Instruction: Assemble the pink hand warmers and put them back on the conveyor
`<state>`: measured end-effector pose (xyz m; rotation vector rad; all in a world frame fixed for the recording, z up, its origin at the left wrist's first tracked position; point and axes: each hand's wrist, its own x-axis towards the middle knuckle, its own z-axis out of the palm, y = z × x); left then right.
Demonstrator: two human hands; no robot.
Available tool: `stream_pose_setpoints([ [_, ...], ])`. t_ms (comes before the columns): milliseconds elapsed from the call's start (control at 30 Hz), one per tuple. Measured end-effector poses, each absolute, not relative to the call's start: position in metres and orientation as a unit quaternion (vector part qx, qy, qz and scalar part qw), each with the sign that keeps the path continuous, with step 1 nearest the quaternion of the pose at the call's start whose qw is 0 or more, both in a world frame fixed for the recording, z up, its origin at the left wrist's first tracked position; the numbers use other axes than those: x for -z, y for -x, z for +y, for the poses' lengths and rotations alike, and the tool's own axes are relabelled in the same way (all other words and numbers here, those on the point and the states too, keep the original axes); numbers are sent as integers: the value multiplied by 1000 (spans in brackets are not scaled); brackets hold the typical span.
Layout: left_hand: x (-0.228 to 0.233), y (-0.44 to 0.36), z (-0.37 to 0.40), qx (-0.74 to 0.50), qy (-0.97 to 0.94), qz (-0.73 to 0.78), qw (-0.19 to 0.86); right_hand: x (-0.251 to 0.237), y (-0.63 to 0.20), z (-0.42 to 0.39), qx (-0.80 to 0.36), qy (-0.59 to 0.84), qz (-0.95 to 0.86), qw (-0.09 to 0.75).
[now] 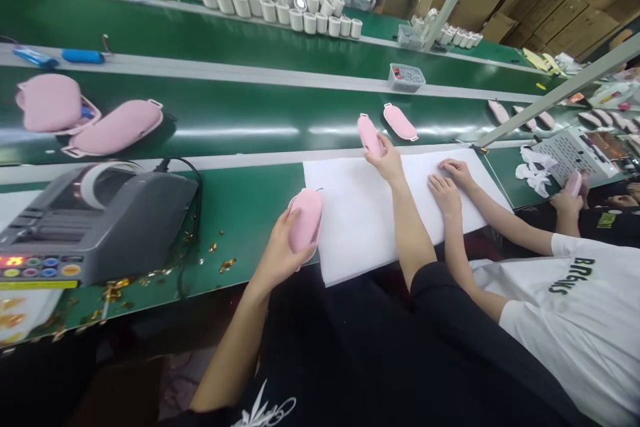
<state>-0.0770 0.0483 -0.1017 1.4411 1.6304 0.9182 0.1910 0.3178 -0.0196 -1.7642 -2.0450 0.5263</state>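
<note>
Two pink pods are in the person's hands, one each. The left hand [280, 250] has its grip closed round a pod [306, 219] at the near edge of the table [240, 207], just left of a white sheet [360, 213]; the pod's long axis runs roughly away from the body, thumb on one side, fingers wrapped behind. The right hand [386, 161] reaches farther out, across the sheet to the edge of the belt [250, 113], and its grip is closed on the lower end of a second pod [369, 135]. That pod lies tilted, its long axis running up and slightly left from the fingers, so its free end points onto the belt. Just to its right, apart from it, a third pod [400, 122] lies loose on the belt, nearer the right hand than the left. Beside the right arm a co-worker's two hands [450, 183] rest on the sheet. Far left sit a tape dispenser [95, 220] and two larger pink shells [85, 121].
</note>
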Motion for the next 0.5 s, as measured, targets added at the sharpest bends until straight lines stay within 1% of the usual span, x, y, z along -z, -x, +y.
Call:
stream_pose_setpoints([
  [267, 90, 114, 46, -498, -383, 558, 542, 46, -284, 203, -170, 693, -676, 186],
  [367, 93, 117, 45, -513, -322, 552, 573, 50, -301, 185, -171, 704, -663, 189],
  [500, 92, 117, 45, -501, -309, 575, 569, 36, -324, 193, -163, 720, -648, 189],
])
